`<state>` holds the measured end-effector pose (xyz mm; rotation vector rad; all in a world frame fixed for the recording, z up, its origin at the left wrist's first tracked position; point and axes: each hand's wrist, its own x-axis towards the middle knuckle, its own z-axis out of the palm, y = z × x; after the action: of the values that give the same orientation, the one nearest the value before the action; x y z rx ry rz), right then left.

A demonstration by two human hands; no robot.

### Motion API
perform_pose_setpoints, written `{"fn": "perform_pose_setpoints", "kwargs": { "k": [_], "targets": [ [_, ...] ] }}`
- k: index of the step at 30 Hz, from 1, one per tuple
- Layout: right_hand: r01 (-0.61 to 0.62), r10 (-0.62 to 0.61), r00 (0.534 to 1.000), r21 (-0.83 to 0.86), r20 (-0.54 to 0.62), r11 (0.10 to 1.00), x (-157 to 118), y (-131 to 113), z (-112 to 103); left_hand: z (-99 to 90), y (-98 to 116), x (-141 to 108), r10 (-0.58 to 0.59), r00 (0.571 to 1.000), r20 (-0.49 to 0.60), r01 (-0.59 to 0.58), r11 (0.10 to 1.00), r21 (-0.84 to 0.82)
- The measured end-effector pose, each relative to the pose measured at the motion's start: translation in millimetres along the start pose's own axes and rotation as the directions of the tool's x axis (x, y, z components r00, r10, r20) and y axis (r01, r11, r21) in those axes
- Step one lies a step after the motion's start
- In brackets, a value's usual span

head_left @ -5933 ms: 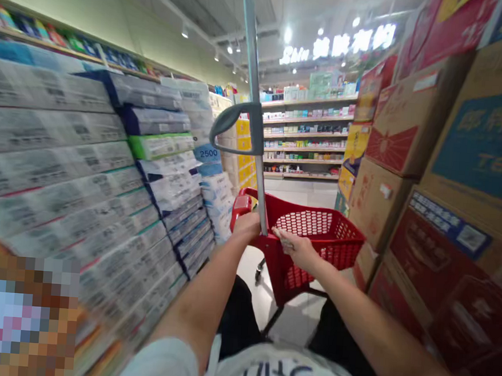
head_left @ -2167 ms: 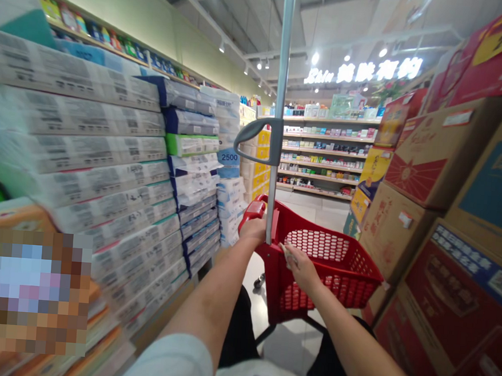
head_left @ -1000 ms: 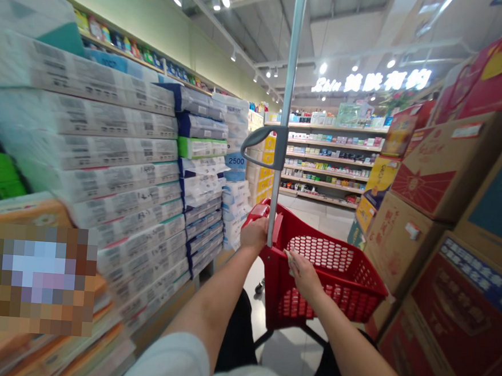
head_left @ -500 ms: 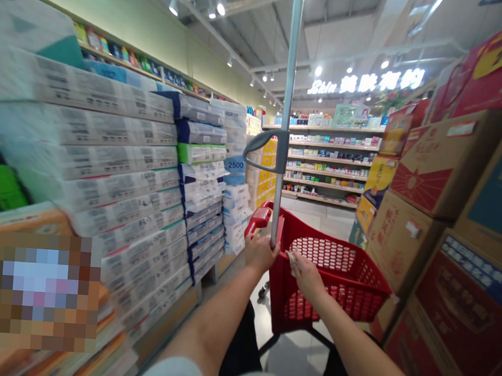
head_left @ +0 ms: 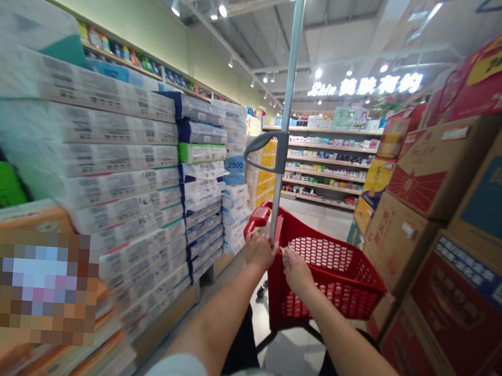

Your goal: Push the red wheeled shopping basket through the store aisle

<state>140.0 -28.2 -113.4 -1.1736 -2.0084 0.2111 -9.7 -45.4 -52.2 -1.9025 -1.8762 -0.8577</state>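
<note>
A red plastic shopping cart point(head_left: 277, 293) with perforated basket walls stands in front of me. From its handle end rises an upright metal pole point(head_left: 289, 87), fitted with a grey plastic loop point(head_left: 260, 151). My left hand point(head_left: 259, 253) is closed around the cart's red handle point(head_left: 258, 218), right against the foot of the pole. Just to the right, my right hand point(head_left: 297, 273) pinches a small crumpled whitish tissue point(head_left: 286, 253) close to the cart's edge. The fingertips of the right hand are partly hidden behind the tissue.
Tall stacks of wrapped paper packs point(head_left: 119, 161) line the left side. Cardboard cartons point(head_left: 424, 166) are piled along the right, close to the cart. Shelves of small goods point(head_left: 328, 159) stand across the far end of the aisle point(head_left: 313, 209).
My right hand with the tissue has moved left, closer to the pole and my left hand. My left hand keeps its hold on the handle.
</note>
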Motion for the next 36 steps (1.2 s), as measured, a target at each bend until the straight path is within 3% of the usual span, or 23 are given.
{"fn": "perform_pose_setpoints", "kwargs": {
  "k": [5, 9, 14, 16, 22, 26, 29, 32, 34, 36],
  "targets": [
    [0.071, -0.071, 0.997, 0.034, -0.01, 0.997, -4.8, 16.3, -2.8, 5.4, -0.8, 0.4, 0.034, 0.999, -0.02, -0.033, 0.999, 0.035],
    [-0.131, 0.128, 0.988, -0.036, -0.081, 0.991, -7.2, 29.7, -2.8, 11.1, -1.7, 3.2, 0.021, 0.999, -0.024, -0.02, 1.0, 0.017],
    [0.071, -0.07, 0.996, 0.018, -0.062, 0.997, -0.8, 12.6, 5.1, 13.1, -1.1, 7.8, -0.006, 1.0, -0.018, 0.006, 1.0, 0.02],
    [0.098, -0.097, 0.994, 0.016, -0.056, 0.995, -3.4, 16.1, 4.1, 11.6, -2.1, 7.6, 0.0, 1.0, 0.002, 0.0, 1.0, 0.008],
    [-0.204, 0.197, 0.975, -0.057, -0.103, 0.977, -5.9, 27.9, -2.0, 9.8, -4.0, 8.3, -0.003, 1.0, 0.017, 0.002, 1.0, 0.023],
    [-0.14, 0.136, 0.987, -0.049, -0.085, 0.989, -1.0, 15.1, -0.4, 12.0, -4.0, 9.8, 0.008, 1.0, 0.015, -0.008, 0.999, 0.035],
    [-0.078, 0.074, 0.993, -0.043, -0.093, 0.996, -4.6, 23.9, -4.6, 13.0, -5.7, 9.3, 0.029, 1.0, 0.009, -0.029, 0.999, 0.018],
    [-0.156, 0.154, 0.986, -0.035, -0.071, 0.987, -5.5, 34.7, -12.2, 13.3, -6.8, 10.1, 0.027, 1.0, 0.012, -0.027, 1.0, 0.01],
    [-0.241, 0.24, 0.97, -0.037, -0.045, 0.97, -1.9, 31.3, -14.7, 13.3, -7.0, 12.2, 0.012, 0.999, 0.03, -0.012, 1.0, 0.012],
    [-0.247, 0.246, 0.969, -0.024, -0.031, 0.969, 2.3, 21.4, -13.6, 13.2, -7.7, 14.8, 0.002, 0.999, 0.047, -0.003, 1.0, 0.022]
  ]
}}
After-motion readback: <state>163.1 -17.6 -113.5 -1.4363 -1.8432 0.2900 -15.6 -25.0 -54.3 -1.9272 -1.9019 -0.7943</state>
